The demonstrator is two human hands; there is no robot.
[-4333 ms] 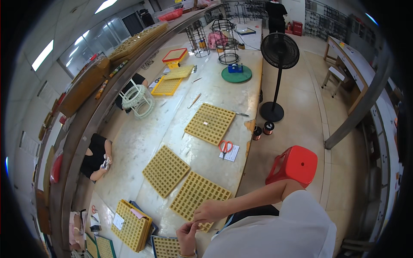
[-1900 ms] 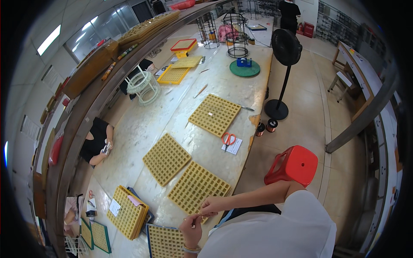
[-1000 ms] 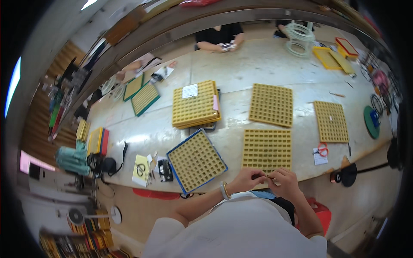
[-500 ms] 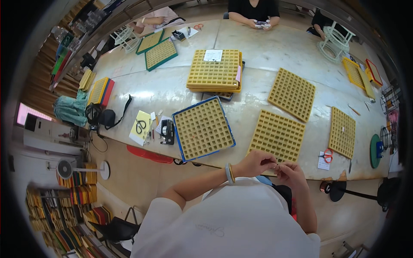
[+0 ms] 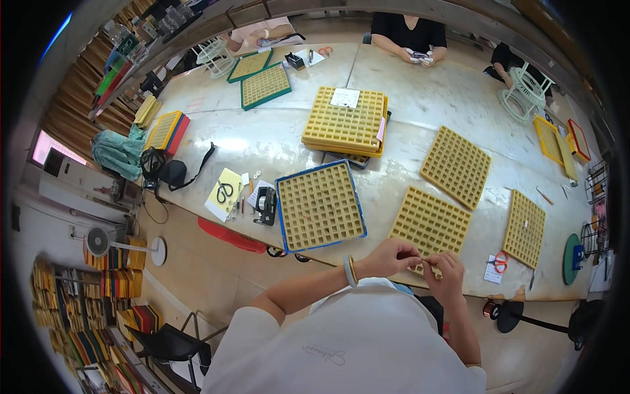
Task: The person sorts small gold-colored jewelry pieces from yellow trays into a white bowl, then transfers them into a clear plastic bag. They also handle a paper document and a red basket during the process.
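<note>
Working step: a very small piece is being handled between both hands at the near edge of the yellow grid tray (image 5: 430, 223), judged to be fine fitting or threading work
Doing it well: the piece is best kept pinched close to its end, with both wrists held low near the table edge (image 5: 367, 266) so that the fingertips stay steady; the work is best kept over the tray, so that a dropped piece is caught by a cell rather than lost to the floor
Left hand (image 5: 388, 257): curled nearly shut, thumb and forefinger drawn together in a pinch toward the right hand; a bracelet (image 5: 351, 270) is worn at the wrist
Right hand (image 5: 446, 270): also curled, fingertips brought up against those of the left hand; the fingers appear closed on something tiny
Held piece: too small to be identified; only a pale sliver is made out where the fingertips meet, just over the tray's near rim
Blue-framed tray (image 5: 320, 205): lies just to the left of the yellow grid tray, untouched by either hand
Stack of yellow trays (image 5: 344, 121): set farther back on the table, well apart from the hands
Orange-handled scissors (image 5: 501, 261): rest on a slip of paper to the right, near the right hand but not touched
</note>
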